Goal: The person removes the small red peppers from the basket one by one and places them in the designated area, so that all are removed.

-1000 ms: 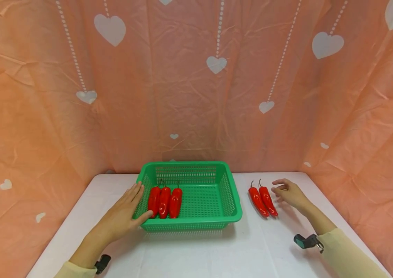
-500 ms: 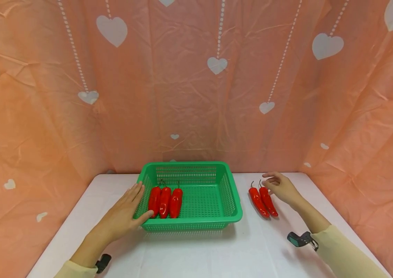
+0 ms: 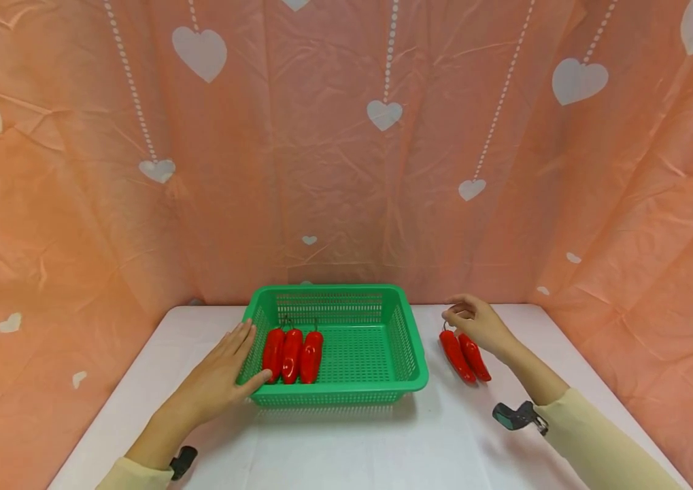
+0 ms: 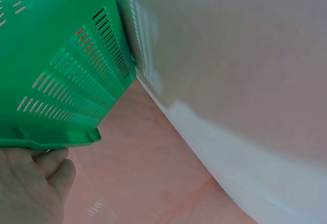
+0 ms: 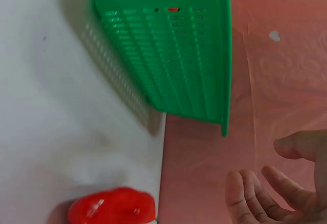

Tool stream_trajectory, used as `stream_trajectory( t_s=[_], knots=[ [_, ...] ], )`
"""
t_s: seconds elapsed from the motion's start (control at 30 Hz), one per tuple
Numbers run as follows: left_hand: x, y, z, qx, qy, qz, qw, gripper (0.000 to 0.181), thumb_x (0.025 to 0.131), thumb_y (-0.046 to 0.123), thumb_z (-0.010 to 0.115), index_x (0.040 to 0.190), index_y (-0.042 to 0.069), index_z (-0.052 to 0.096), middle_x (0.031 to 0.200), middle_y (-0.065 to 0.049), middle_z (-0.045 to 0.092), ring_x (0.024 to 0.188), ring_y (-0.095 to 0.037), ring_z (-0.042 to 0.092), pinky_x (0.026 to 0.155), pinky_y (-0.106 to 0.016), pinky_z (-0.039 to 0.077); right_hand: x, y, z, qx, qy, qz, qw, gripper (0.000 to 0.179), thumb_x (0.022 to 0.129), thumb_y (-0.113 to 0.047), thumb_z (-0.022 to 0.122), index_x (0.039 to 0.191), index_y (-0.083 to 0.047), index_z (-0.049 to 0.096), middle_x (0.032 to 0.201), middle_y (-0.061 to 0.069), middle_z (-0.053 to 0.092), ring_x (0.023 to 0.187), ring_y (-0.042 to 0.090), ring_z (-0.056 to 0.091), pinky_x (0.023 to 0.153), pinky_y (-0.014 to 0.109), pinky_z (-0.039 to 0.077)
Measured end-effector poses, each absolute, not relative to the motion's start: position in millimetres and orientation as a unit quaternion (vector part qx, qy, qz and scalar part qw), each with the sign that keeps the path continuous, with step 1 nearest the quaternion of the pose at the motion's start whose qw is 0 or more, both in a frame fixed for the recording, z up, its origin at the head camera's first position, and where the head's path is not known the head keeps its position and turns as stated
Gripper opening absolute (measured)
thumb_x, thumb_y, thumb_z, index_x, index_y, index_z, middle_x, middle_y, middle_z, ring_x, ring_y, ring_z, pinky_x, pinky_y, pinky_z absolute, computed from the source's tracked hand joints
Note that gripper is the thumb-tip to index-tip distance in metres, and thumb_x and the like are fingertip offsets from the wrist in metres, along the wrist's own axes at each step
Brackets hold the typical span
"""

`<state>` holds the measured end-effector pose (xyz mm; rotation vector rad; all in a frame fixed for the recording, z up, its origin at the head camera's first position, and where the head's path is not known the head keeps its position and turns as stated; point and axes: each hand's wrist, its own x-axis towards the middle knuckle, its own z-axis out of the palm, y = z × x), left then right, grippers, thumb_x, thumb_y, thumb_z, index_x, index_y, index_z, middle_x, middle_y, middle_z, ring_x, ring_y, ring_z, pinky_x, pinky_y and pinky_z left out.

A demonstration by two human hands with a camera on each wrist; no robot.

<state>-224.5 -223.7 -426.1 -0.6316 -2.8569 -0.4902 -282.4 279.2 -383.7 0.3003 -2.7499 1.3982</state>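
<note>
My left hand rests on the left rim of a green plastic basket, its fingers straight; in the left wrist view, the hand touches the basket's rim. Inside, at the left, three red chili peppers lie side by side. To the basket's right, two more red peppers lie on the table, a left one and a right one. My right hand is over their stem ends, partly covering the right pepper. In the right wrist view, its fingers are loosely bent, apart from the thumb, holding nothing.
The basket stands near the back of a white-covered table. An orange curtain with white hearts hangs behind the table and along both sides. Each wrist wears a small dark device, such as the right one.
My right hand has moved left, from beside the two table peppers to over their stem ends. The left hand, basket and peppers stay where they were.
</note>
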Motion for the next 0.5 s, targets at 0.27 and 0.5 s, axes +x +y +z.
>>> stream_trajectory(
  t_s=[0.27,0.5],
  knots=[
    [-224.5,-223.5,-426.0,-0.214,-0.958,-0.167,0.090,0.093,0.104,0.055,0.064,0.164,-0.008,0.032,0.175,-0.023,0.025,0.162,-0.046,0.021,0.128,-0.062,0.027,-282.8,262.5,-376.0,0.123,-0.883,0.452,0.031,0.044,0.107,-0.019,0.068,0.144,0.002,0.058,0.128,0.023,0.070,0.110,0.033,0.072,0.092,0.041,0.065],
    [-224.0,-223.5,-426.3,-0.213,-0.959,-0.165,0.091,0.094,0.104,0.057,0.063,0.164,-0.008,0.032,0.175,-0.023,0.025,0.162,-0.045,0.021,0.129,-0.061,0.026,-285.7,245.5,-373.5,0.145,-0.863,0.484,0.026,0.042,0.106,-0.013,0.068,0.142,0.006,0.058,0.127,0.026,0.069,0.103,0.030,0.073,0.081,0.035,0.066]
  ],
)
